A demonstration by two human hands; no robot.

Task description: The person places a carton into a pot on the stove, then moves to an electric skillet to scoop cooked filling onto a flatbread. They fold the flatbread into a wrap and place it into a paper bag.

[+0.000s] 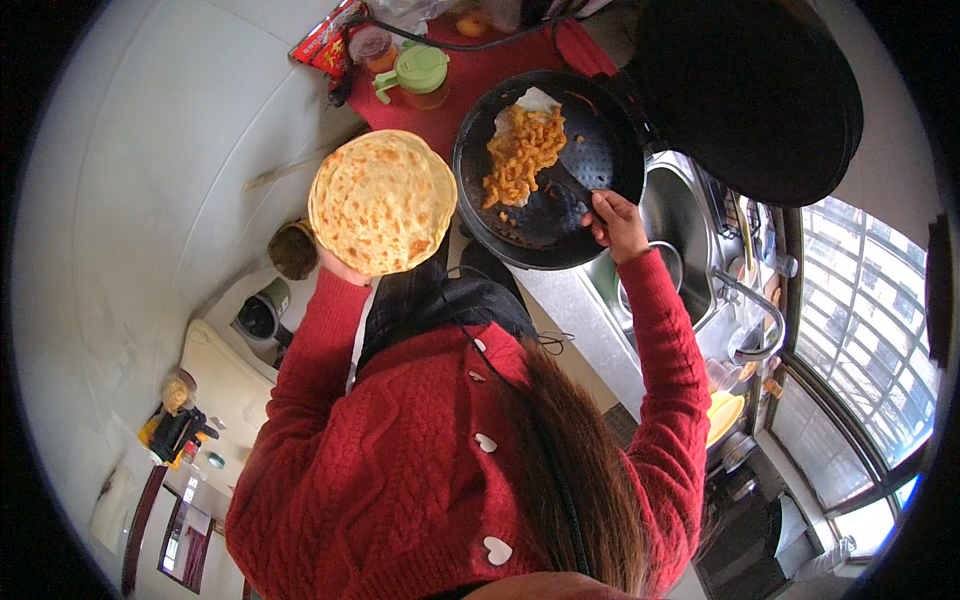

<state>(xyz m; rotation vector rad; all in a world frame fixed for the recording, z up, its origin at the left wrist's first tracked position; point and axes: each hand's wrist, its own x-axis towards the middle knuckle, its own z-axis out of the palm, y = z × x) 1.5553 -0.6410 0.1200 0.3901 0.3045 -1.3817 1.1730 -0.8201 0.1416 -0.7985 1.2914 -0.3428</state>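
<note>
My left hand point(345, 268) supports a round, brown-spotted flatbread point(382, 203) from its near edge, to the left of the pan. Most of its fingers are hidden beneath; whether a plate lies under the bread I cannot tell. In my right hand point(616, 226) is the handle of a black spatula point(571, 184). Its head reaches in among golden-brown, crumbly fried food point(525, 150) at the pan's left side, with a whitish piece showing at the top of the heap. The round black electric pan point(555, 247) has dark residue and small crumbs on its base.
The pan's black lid point(750, 95) stands raised at the right. Behind lies a red-covered surface point(455, 112) with a green-lidded jug point(420, 68) and a red packet point(328, 42). On the right are a steel sink point(672, 215), a faucet point(765, 330) and a barred window point(865, 320).
</note>
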